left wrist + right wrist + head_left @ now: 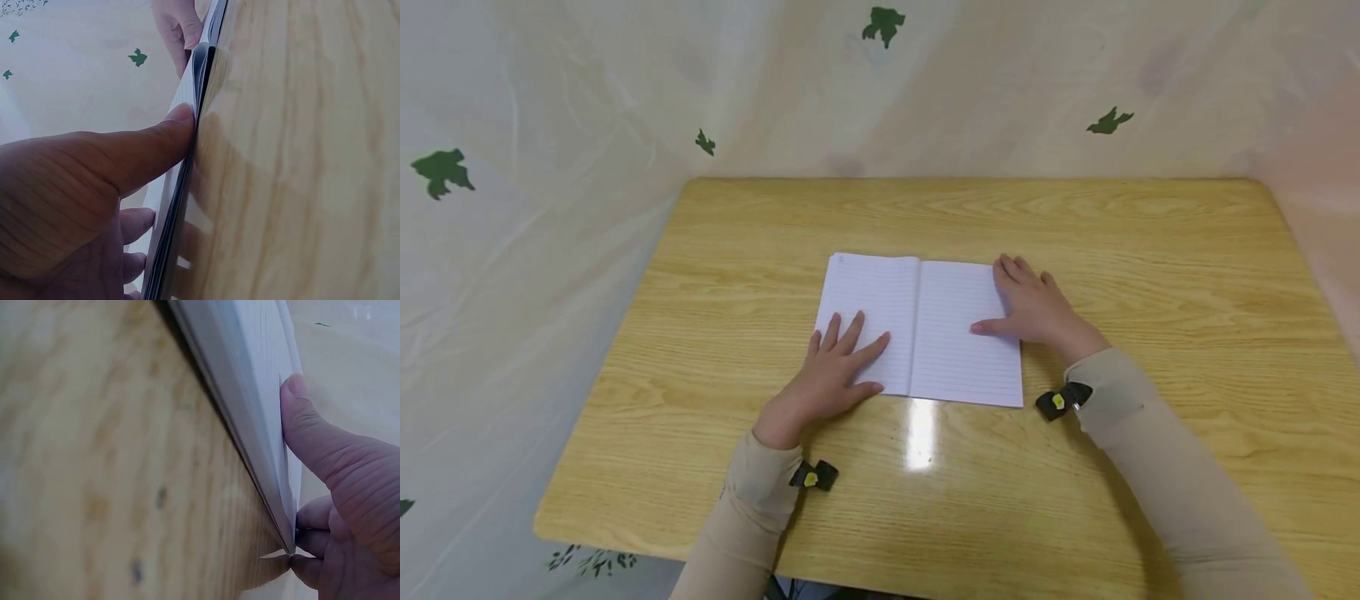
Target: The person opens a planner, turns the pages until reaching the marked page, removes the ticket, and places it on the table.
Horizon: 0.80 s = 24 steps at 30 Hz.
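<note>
Beige sleeves (pixel 1180 492) are spotted across the bottom, and mid-frame an opened lined notebook (pixel 928 333) is touched by the left hand (pixel 829 379) and right hand (pixel 1037 308), both unclenched, well apart.

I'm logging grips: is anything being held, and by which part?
Nothing is gripped: the left hand rests spread on the left page of the open notebook, the right hand at the outer edge of its right page.

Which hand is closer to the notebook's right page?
Right: the right hand touches the right page, at its outer edge; the left hand rests on the left page, across the fold.
</note>
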Available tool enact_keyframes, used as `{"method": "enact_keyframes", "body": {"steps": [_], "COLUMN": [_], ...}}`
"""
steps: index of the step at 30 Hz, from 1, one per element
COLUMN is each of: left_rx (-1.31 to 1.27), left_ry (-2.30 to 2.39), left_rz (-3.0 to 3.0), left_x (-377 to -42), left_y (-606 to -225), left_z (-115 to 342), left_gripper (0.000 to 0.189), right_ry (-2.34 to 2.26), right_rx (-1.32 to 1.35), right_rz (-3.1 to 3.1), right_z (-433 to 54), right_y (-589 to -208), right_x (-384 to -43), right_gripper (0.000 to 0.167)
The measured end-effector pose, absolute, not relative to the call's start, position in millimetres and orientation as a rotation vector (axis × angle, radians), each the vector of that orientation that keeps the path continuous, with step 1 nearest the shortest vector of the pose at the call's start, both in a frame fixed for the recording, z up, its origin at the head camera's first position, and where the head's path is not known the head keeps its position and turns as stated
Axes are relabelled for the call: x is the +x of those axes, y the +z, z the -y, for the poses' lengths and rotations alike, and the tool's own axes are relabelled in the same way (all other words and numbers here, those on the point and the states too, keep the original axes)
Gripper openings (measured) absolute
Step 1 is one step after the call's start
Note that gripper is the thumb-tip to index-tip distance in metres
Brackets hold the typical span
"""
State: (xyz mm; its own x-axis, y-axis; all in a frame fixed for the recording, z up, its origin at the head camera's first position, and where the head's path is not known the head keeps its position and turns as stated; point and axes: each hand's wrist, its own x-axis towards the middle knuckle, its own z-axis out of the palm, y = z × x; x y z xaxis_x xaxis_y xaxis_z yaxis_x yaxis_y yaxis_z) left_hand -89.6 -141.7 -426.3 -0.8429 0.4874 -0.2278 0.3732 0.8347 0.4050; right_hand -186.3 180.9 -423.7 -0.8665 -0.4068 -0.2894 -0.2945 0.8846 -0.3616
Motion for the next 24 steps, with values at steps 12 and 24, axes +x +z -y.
{"method": "enact_keyframes", "body": {"steps": [12, 24], "left_rx": [0.651, 0.643], "left_ry": [0.494, 0.495], "left_rz": [-2.691, -2.679], "left_x": [-90, -91], "left_y": [-427, -427], "left_z": [144, 145], "left_gripper": [0.065, 0.065], "right_ry": [-0.419, -0.472], "right_rx": [-0.549, -0.626], "right_rz": [-2.701, -2.723], "right_z": [-179, -168], "right_y": [-424, -424], "right_x": [-183, -172], "right_gripper": [0.108, 0.068]}}
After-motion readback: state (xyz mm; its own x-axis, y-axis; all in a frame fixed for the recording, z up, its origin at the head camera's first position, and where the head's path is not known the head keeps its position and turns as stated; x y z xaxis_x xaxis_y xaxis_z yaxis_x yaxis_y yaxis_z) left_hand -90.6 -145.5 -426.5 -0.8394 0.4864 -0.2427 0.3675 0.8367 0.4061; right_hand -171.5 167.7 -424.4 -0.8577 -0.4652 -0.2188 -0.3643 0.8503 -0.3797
